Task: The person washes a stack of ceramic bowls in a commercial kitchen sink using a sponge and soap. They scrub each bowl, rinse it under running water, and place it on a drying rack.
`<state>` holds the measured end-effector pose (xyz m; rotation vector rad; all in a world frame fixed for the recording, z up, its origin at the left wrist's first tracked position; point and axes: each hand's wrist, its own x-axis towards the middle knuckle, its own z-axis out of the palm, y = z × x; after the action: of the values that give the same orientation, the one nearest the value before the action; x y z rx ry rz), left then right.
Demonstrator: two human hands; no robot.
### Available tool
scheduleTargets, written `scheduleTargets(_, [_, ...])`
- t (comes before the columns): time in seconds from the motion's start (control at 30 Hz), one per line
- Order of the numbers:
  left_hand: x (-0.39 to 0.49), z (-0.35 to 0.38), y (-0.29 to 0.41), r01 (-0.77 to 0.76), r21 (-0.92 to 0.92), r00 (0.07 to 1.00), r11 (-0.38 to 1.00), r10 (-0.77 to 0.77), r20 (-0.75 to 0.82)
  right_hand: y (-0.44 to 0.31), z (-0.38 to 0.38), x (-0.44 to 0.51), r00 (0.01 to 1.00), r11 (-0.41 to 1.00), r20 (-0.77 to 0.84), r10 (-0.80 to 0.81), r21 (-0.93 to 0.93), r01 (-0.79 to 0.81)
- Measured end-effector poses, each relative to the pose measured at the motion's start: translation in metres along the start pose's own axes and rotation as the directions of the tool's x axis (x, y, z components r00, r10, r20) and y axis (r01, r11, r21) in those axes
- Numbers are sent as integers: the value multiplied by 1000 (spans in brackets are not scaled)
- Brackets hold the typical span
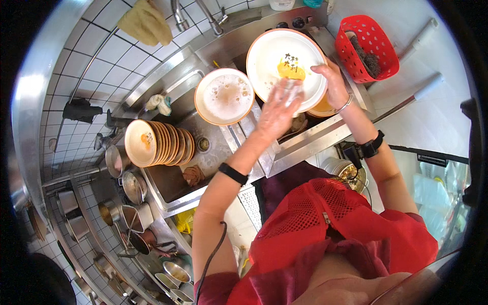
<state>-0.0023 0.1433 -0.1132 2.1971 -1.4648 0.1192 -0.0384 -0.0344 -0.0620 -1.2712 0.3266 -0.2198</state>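
A large white bowl [267, 49] with an orange rim and a yellow print with dark writing is tilted over the right sink basin. My right hand [336, 84] grips its right rim, thumb on the inside. My left hand [280, 108] is blurred by motion and lies against the bowl's lower inner surface. Something whitish shows under its fingers; foam or a cloth, I cannot tell which. Just left of it, a second bowl [225, 97] full of foamy water rests near the divider between the basins. Part of another bowl [323, 106] shows beneath the large one.
In the left basin [213, 137] a tall stack of bowls [160, 143] leans over sideways, near a drain [203, 144] and a brown cloth [193, 175]. A red perforated basket [368, 49] holding a dark scrubber hangs at right. Behind stands the faucet [213, 23]; a glove [146, 23] hangs at left.
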Motion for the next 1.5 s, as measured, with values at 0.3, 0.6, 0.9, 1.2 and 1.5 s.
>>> scheduleTargets(0.3, [-65,-19,-1,229,-277,845,933,-332,-419,25,113,-9,926,904,133,-354,-206,375])
scheduleTargets(0.6, [-236,-90,-153,427,405,903,808,-365,-224,37,192,-12,936,918,351,19,-377,122])
scheduleTargets(0.9, [-288,-106,-42,418,-30,720,908,-351,-599,185,245,-46,707,638,221,672,312,-704])
scheduleTargets(1.2, [-264,-171,-68,431,-32,717,902,-364,-594,229,284,-99,591,381,667,454,454,-805])
scheduleTargets(1.5, [-311,-178,-148,95,-897,419,-431,-801,429,218,301,-103,663,746,570,485,126,-654])
